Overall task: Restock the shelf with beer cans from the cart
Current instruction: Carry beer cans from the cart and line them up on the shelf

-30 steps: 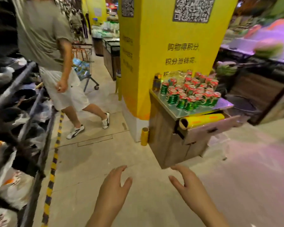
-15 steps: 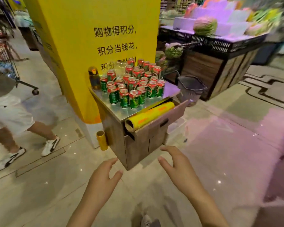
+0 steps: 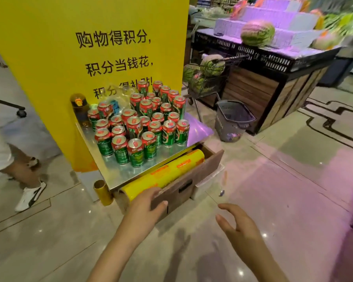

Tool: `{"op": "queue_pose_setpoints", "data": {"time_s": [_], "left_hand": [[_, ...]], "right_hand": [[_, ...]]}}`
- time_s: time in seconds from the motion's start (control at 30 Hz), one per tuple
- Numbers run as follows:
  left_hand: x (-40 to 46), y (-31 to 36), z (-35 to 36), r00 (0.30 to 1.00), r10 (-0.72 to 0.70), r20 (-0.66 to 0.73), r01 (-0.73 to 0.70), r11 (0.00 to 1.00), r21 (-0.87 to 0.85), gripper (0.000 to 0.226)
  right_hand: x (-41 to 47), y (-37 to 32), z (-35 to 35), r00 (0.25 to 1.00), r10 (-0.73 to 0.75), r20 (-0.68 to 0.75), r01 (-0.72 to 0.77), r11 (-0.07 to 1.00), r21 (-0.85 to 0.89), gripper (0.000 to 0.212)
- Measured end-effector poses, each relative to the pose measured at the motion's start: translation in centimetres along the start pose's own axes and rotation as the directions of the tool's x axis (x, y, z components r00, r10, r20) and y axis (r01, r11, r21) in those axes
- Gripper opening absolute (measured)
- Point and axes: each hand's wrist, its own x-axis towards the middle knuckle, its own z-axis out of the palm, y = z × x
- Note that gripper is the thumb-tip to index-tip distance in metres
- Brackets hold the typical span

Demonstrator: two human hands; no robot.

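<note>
Several green beer cans with red tops point(image 3: 140, 127) stand packed together on the metal top point(image 3: 128, 171) of a small wooden stand in front of a yellow pillar point(image 3: 86, 47). My left hand point(image 3: 145, 208) is stretched out with relaxed fingers in front of the stand's open drawer point(image 3: 183, 186), close to a yellow film roll point(image 3: 165, 171) lying in it; contact cannot be told. My right hand point(image 3: 238, 222) hovers over the floor to the right of the stand, fingers loosely spread, holding nothing.
A grey shopping basket point(image 3: 232, 121) stands on the floor right of the stand, behind it a wire cart with watermelons point(image 3: 208, 76). A produce display point(image 3: 269, 49) fills the back right. A person's legs point(image 3: 18, 169) are at the left. A dark bottle point(image 3: 80, 108) stands beside the cans.
The view has turned right and closed in on the stand; the cans now sit nearer and larger. Both hands have come forward, the left one reaching the drawer front.
</note>
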Motion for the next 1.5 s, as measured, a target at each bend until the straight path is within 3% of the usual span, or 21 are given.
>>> {"op": "queue_pose_setpoints", "data": {"time_s": [0.3,0.67,0.87,1.03,1.2,1.3,1.5], "left_hand": [[10.3,2.1,2.8,0.976,-0.144,-0.166,0.141,0.989,-0.034,0.042],[15.4,-1.5,-0.5,0.840,-0.429,-0.332,0.387,0.903,-0.187,0.042],[22.3,-3.3,-4.2,0.829,-0.395,-0.395,0.368,0.918,-0.146,0.047],[27.9,-4.5,-6.5,0.891,-0.265,-0.368,0.282,0.959,-0.009,0.058],[31.3,-5.9,-7.6,0.926,-0.210,-0.315,0.232,0.972,0.036,0.070],[32.0,-6.9,-7.0,0.939,-0.222,-0.263,0.239,0.970,0.036,0.075],[32.2,-7.5,-5.8,0.898,-0.280,-0.340,0.310,0.950,0.038,0.081]], "right_hand": [[16.7,0.3,-3.0,0.954,-0.274,0.124,0.273,0.962,0.023,0.024],[30.6,-4.4,1.9,0.858,-0.343,0.382,0.347,0.936,0.061,0.033],[36.8,-8.9,5.1,0.817,-0.392,0.422,0.381,0.917,0.115,0.028],[42.1,-13.7,8.4,0.791,-0.418,0.447,0.400,0.906,0.141,0.026],[46.1,-18.6,12.6,0.739,-0.444,0.507,0.425,0.891,0.162,0.040],[47.4,-20.7,14.9,0.699,-0.446,0.560,0.439,0.885,0.156,0.045],[48.6,-21.6,17.4,0.661,-0.412,0.627,0.417,0.897,0.150,0.047]]}}
